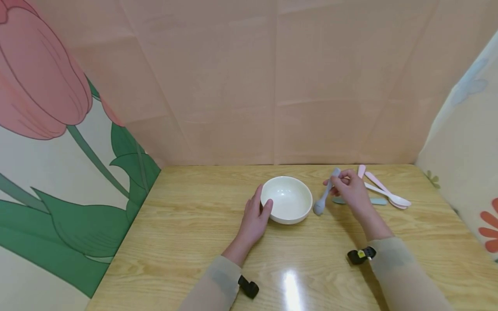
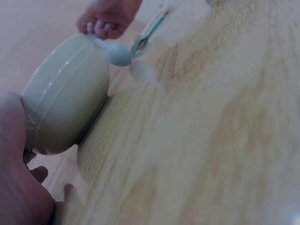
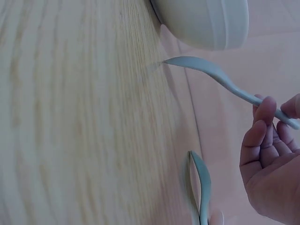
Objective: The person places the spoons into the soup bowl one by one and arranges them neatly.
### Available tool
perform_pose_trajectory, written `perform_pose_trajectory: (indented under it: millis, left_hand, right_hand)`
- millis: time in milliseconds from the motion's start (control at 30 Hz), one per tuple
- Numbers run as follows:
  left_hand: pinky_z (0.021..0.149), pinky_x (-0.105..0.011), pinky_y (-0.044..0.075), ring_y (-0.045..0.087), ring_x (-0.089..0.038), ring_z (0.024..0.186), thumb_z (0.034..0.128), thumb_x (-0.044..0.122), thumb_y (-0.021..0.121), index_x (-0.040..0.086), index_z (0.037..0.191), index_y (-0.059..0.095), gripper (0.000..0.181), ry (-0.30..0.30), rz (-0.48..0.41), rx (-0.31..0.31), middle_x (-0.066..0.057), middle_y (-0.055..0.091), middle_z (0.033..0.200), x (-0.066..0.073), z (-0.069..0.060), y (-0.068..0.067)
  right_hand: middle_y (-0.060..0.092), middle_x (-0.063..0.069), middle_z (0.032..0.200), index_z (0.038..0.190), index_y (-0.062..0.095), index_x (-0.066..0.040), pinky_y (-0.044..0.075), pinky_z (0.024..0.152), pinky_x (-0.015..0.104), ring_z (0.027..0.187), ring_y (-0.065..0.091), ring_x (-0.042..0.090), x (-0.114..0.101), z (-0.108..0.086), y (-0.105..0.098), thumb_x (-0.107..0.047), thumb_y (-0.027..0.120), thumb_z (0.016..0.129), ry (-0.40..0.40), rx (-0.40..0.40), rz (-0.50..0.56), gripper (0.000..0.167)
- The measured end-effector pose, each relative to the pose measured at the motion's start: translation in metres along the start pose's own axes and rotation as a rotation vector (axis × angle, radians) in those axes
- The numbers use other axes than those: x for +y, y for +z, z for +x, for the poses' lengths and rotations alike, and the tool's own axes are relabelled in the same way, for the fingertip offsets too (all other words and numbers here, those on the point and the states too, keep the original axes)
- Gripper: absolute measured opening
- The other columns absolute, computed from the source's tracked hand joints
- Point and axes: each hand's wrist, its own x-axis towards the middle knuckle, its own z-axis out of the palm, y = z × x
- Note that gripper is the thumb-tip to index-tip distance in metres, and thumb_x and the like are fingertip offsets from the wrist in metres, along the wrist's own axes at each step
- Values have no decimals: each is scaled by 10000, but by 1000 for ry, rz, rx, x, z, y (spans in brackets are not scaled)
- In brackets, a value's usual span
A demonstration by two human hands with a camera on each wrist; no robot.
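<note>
A white bowl (image 1: 286, 203) stands upright on the wooden table. My left hand (image 1: 254, 218) holds its left side, the thumb at the near part of the rim and the fingers round the outer wall. Just right of the bowl, my right hand (image 1: 352, 190) pinches a light blue spoon (image 1: 321, 203) by the end of its handle. That spoon tilts with its scoop downward, close to the tabletop; the right wrist view shows the spoon (image 3: 206, 68) with its tip at or just above the wood. The bowl (image 2: 70, 93) also shows in the left wrist view.
Beyond and beside my right hand lie a white spoon (image 1: 397, 199), a pink handle (image 1: 375, 180), another pink handle (image 1: 361, 170) and a teal utensil (image 1: 378, 201), partly overlapping. A plain pink cloth (image 1: 233, 108) hangs behind the table (image 1: 186, 242). Printed cloths flank both sides.
</note>
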Motion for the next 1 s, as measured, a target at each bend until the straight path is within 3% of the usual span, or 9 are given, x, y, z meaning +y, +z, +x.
perform_pose_trajectory:
  millis: [233, 500, 700, 933, 1000]
  left_hand:
    - [1290, -589, 322, 346, -317, 1594, 1158, 596, 446, 239, 1785, 220, 756, 3, -5, 0, -14, 362, 1775, 0, 0, 0]
    - [1284, -598, 330, 366, -324, 1582, 1164, 567, 455, 224, 1780, 239, 738, 7, -3, 8, -27, 387, 1762, 2, 0, 0]
    - [1285, -595, 331, 363, -314, 1584, 1160, 589, 445, 278, 1785, 215, 735, -8, -7, -1, -16, 373, 1770, 2, 0, 1]
    - [1289, -585, 326, 344, -299, 1599, 1155, 611, 438, 333, 1784, 192, 730, -30, -12, -10, 7, 351, 1780, 4, -1, 0]
    - [1292, -571, 325, 342, -283, 1600, 1151, 621, 435, 348, 1783, 184, 733, -38, -10, -15, 23, 339, 1785, 4, -1, 0]
  right_hand:
    - [826, -13, 993, 1207, 507, -19, 624, 700, 228, 709, 715, 101, 3, 1, 2, -209, 656, 1131, 10, -10, 138, 252]
    - [800, -34, 990, 1215, 509, 7, 623, 709, 232, 719, 708, 100, 2, -1, 4, -155, 719, 1096, 1, -14, 219, 291]
    - [785, -46, 958, 1234, 516, 2, 614, 707, 211, 733, 681, 79, 3, -3, 5, -127, 759, 1067, 12, 3, 225, 322]
    - [742, -118, 904, 1249, 571, -106, 589, 679, 183, 725, 651, 45, 11, 0, 7, -111, 762, 1062, -2, 45, 213, 267]
    - [737, -126, 907, 1280, 595, -86, 581, 669, 176, 717, 637, 41, 12, 0, 7, -123, 748, 1074, -12, 59, 192, 259]
